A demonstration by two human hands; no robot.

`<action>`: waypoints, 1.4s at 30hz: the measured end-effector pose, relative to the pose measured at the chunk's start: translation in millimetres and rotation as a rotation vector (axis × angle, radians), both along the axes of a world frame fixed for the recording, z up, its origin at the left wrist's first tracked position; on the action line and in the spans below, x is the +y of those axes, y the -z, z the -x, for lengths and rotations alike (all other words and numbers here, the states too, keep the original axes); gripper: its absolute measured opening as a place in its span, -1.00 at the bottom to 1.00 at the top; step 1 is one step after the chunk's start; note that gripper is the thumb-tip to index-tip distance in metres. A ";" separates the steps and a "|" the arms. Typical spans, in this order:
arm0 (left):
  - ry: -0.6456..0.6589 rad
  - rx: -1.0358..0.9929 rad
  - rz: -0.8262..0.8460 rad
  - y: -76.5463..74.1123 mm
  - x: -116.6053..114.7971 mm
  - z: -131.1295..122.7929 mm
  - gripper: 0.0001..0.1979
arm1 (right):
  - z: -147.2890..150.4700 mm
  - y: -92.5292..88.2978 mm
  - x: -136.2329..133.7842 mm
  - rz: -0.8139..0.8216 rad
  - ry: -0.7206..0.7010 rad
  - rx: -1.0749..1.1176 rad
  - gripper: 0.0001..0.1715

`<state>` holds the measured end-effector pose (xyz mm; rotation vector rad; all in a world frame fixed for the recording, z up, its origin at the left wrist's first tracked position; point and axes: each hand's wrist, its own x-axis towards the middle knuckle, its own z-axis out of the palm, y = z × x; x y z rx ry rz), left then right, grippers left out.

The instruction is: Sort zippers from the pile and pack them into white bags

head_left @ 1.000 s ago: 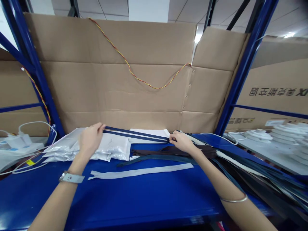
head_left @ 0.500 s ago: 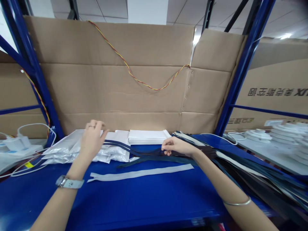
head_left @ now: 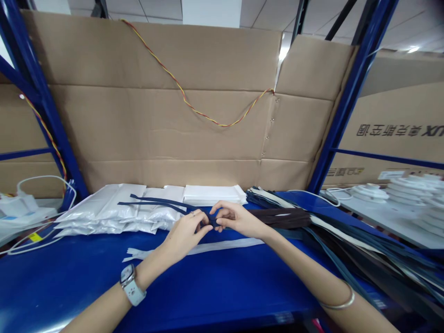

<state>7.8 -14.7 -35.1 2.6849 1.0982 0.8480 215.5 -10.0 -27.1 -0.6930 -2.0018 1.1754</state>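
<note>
Hands nearly meeting, tips almost touching: the left hand (head_left: 187,230) and right hand (head_left: 239,219) are each pinched down narrow on a bunched bit of navy strip (head_left: 156,200), though they hide some of it. Its two loose tails stick out to the left, over some white plastic bags (head_left: 113,203). Left wrist's got a watch (head_left: 132,283) with a pale strap, right forearm's got a thin bangle (head_left: 340,306). Just nearer than the hands, a pale strip (head_left: 222,245) lies flat on the blue tabletop (head_left: 215,286), forked at its left end and partly covered by the left arm. Brown strips (head_left: 284,217) sit just right of the right hand, next to a messy pile of dark and white strips (head_left: 367,259). Further back: a white stack (head_left: 215,194), then a cardboard panel (head_left: 215,64) with a twisted red-and-yellow wire (head_left: 225,125) drooping across it.
</note>
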 end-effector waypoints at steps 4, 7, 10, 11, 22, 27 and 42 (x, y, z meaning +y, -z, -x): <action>-0.026 0.171 -0.156 2.1 -2.3 -2.7 -0.79 | 3.4 0.7 -2.4 -0.022 0.018 -0.044 -0.73; -0.085 0.326 -0.265 -1.1 1.0 -3.6 -0.80 | 4.6 -3.7 -4.0 -0.096 0.083 -0.104 -0.72; -0.173 0.394 -0.282 -12.5 11.8 7.9 -0.81 | -6.8 -18.4 -4.3 -0.148 0.167 -0.136 -0.68; -0.218 0.402 -0.265 -18.1 16.5 16.1 -0.82 | -15.4 -25.2 -3.9 -0.162 0.205 -0.140 -0.66; -0.623 0.328 -0.167 -71.8 45.3 138.9 -0.81 | -144.9 -43.8 21.7 -0.284 0.825 -0.152 -0.52; -0.332 0.405 0.335 -82.4 26.7 144.7 -0.80 | -151.6 -51.6 8.2 -0.212 0.611 -0.456 -0.54; -0.012 0.328 0.618 -67.0 25.5 106.6 -0.79 | -62.9 -18.5 23.3 -0.398 0.317 -0.647 -0.76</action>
